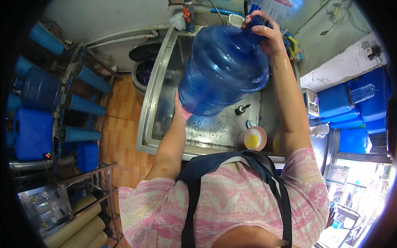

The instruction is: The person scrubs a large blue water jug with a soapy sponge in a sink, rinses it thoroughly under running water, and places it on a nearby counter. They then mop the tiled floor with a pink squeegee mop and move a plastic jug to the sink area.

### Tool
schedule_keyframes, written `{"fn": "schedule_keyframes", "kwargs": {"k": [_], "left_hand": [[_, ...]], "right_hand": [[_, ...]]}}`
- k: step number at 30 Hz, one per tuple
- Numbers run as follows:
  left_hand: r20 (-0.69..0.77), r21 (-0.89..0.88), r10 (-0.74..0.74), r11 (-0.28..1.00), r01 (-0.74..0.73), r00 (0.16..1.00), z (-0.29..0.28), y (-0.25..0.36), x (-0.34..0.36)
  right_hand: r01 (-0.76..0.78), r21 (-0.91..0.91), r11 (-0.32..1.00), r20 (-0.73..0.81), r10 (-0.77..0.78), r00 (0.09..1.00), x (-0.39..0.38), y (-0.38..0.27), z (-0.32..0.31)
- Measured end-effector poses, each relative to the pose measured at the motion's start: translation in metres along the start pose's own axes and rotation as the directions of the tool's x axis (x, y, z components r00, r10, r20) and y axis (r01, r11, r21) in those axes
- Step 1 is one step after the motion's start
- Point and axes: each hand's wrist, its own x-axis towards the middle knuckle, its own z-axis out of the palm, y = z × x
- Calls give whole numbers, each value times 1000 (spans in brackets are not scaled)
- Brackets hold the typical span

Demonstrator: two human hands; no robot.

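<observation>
Closest is the pink and white shirt (240,190), with a dark apron (206,164) over it. Next comes a big blue water jug (227,70), tipped above the sink (154,95), its neck near the sink's far right corner. The left hand (182,108) props the jug's bottom end, over the sink's left part. Most of its fingers are hidden, so I can't tell how wide they are. The right hand (269,35) is curled around the neck. Drops shine on the right arm (289,91), so I think that hand could slip. If it did, the jug might swing down and bang the sink. It could also knock over the pink bowl (264,144) with the yellow sponge (251,140), at the sink's near right corner, or hit the small dark fitting (240,110) inside the sink. Water spray (273,11) falls by the sink's far right corner. If the neck turned wrong, water might splash out.
</observation>
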Motion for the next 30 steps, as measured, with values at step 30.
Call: {"fn": "schedule_keyframes", "kwargs": {"k": [30], "left_hand": [[63,458,105,881,-122,993,-8,11,31]], "right_hand": [[40,-81,996,-144,-52,988,14,10,-15]]}}
